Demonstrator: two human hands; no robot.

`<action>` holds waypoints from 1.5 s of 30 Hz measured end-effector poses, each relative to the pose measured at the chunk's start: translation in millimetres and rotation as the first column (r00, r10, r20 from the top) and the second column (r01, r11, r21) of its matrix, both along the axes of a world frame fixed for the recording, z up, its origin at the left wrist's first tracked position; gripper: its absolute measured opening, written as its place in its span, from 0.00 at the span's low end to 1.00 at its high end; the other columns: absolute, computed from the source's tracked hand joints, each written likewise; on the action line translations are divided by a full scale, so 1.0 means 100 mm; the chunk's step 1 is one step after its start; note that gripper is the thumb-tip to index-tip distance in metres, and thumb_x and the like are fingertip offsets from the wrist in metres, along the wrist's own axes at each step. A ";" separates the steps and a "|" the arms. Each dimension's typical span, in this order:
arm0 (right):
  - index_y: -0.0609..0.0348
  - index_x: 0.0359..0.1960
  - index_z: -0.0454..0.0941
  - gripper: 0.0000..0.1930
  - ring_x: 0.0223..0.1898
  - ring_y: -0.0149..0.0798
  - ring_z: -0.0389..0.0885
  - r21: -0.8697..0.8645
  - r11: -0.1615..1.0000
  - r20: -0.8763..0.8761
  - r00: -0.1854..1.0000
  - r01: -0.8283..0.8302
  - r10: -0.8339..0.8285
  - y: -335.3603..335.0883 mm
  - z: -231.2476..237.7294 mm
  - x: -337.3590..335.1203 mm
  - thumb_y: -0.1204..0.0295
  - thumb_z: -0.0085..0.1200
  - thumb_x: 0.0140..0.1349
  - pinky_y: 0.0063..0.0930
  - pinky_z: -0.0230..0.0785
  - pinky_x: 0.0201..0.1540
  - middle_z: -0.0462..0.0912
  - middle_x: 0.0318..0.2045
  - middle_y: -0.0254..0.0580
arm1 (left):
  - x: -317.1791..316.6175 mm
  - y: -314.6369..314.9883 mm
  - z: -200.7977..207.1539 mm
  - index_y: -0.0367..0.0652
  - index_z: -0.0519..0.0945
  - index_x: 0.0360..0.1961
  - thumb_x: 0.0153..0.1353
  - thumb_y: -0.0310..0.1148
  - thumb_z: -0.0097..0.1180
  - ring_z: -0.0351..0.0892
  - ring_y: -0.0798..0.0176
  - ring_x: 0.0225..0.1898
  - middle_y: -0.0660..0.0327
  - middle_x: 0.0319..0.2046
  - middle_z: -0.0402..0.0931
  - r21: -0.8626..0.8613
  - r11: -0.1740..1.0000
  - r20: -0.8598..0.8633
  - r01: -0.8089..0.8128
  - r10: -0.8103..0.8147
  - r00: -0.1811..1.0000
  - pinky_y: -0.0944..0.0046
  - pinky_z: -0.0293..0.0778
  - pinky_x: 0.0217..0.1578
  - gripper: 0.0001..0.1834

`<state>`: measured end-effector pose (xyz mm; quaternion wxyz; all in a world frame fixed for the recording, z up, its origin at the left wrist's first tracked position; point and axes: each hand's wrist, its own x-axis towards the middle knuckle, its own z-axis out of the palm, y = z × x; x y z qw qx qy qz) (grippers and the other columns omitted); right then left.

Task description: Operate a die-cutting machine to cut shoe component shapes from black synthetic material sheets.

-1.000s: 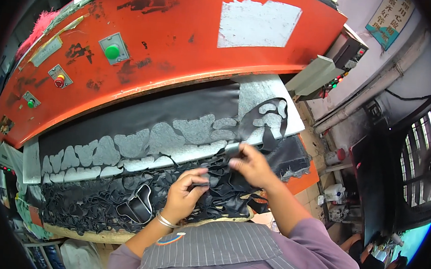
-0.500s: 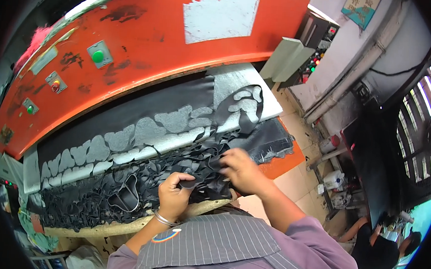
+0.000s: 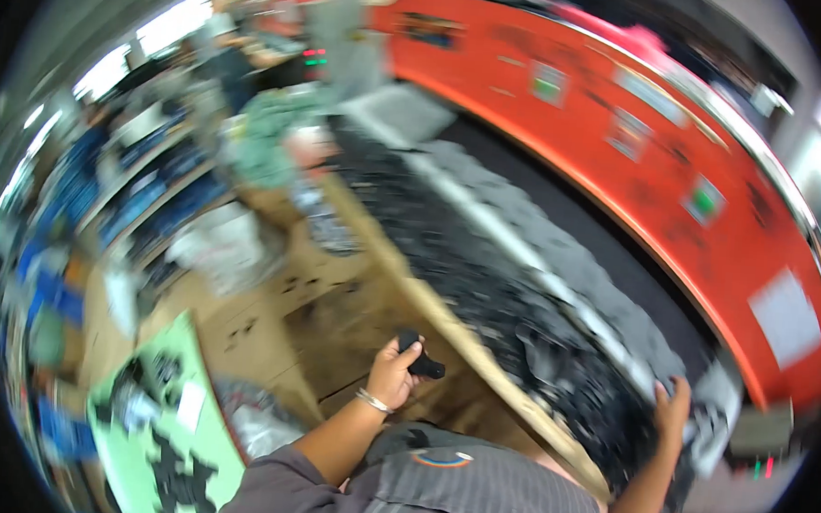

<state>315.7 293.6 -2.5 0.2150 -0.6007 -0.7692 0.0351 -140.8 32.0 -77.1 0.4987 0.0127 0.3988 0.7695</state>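
In my left hand, whose thumb and fingers are closed, there is a small stack of black cut leather-like pieces. That hand is over the floor, left of the wooden edge of the press table. My right hand is at the far right, fingers apart, with nothing visible in it. Beneath and beside it lies a heap of black scraps along the table. A metal cutting die rests blurred among the scraps. Beyond them, a black sheet lies on the white cutting board.
The orange press beam with buttons spans the back. A wooden rail edges the table. At lower left, a light green board bears black pieces. Plastic bags, shelves and a person are at the left.
My view has swung left, smearing the scene. My left hand has moved off the scraps with the black pieces. The right hand has come away from the heap, fingers spread.
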 end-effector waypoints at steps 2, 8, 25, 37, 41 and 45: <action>0.67 0.58 0.69 0.28 0.59 0.56 0.70 -0.088 0.995 0.024 0.999 0.037 -0.035 0.38 -0.04 -0.21 0.62 0.59 0.60 0.39 0.61 0.61 0.74 0.55 0.59 | -0.28 -0.61 -0.37 0.45 0.74 0.45 0.64 0.30 0.55 0.80 0.60 0.36 0.62 0.37 0.75 -0.086 0.980 0.065 -0.182 0.188 0.980 0.54 0.81 0.35 0.09; 0.53 0.64 0.64 0.38 0.60 0.56 0.71 -0.192 0.955 0.446 0.887 0.225 -0.119 1.49 -0.18 -0.50 0.38 0.39 0.63 0.50 0.61 0.60 0.73 0.58 0.53 | -0.50 -2.93 -1.68 0.41 0.71 0.44 0.62 0.32 0.52 0.80 0.47 0.40 0.50 0.39 0.75 -0.399 0.537 0.118 -0.744 0.834 0.539 0.46 0.80 0.31 0.11; 0.67 0.57 0.69 0.29 0.60 0.56 0.70 0.009 1.000 0.512 0.859 0.022 -0.024 3.37 -0.42 -0.67 0.54 0.41 0.66 0.46 0.61 0.61 0.74 0.55 0.63 | -1.03 -4.70 -1.84 0.48 0.77 0.40 0.65 0.40 0.49 0.75 0.61 0.29 0.62 0.31 0.77 -0.657 0.110 0.024 -0.746 0.992 0.125 0.64 0.72 0.27 0.10; 0.68 0.58 0.69 0.24 0.59 0.57 0.70 -0.135 0.922 0.214 0.919 0.364 -0.331 1.58 -0.72 -0.75 0.66 0.42 0.63 0.43 0.64 0.60 0.73 0.56 0.62 | -3.35 -1.23 -0.36 0.44 0.75 0.48 0.63 0.39 0.55 0.78 0.68 0.31 0.61 0.35 0.79 -0.446 0.752 -0.501 -0.485 0.239 0.832 0.66 0.74 0.33 0.15; 0.61 0.41 0.73 0.15 0.53 0.56 0.72 0.065 0.842 0.338 0.782 0.535 -0.523 1.34 -0.19 -1.62 0.63 0.45 0.61 0.55 0.69 0.49 0.76 0.47 0.52 | -3.91 0.16 0.18 0.39 0.76 0.47 0.66 0.33 0.51 0.76 0.72 0.32 0.65 0.34 0.78 -0.352 0.850 -0.748 -0.391 -0.005 0.663 0.71 0.72 0.34 0.11; 0.58 0.44 0.70 0.14 0.54 0.53 0.70 0.124 0.815 0.402 0.723 0.566 -0.562 1.26 -0.30 -1.65 0.62 0.47 0.64 0.56 0.70 0.48 0.71 0.48 0.47 | -4.02 1.57 0.45 0.35 0.79 0.43 0.64 0.34 0.56 0.78 0.70 0.36 0.62 0.34 0.81 -0.167 0.967 -0.958 -0.191 -0.114 0.264 0.68 0.73 0.40 0.13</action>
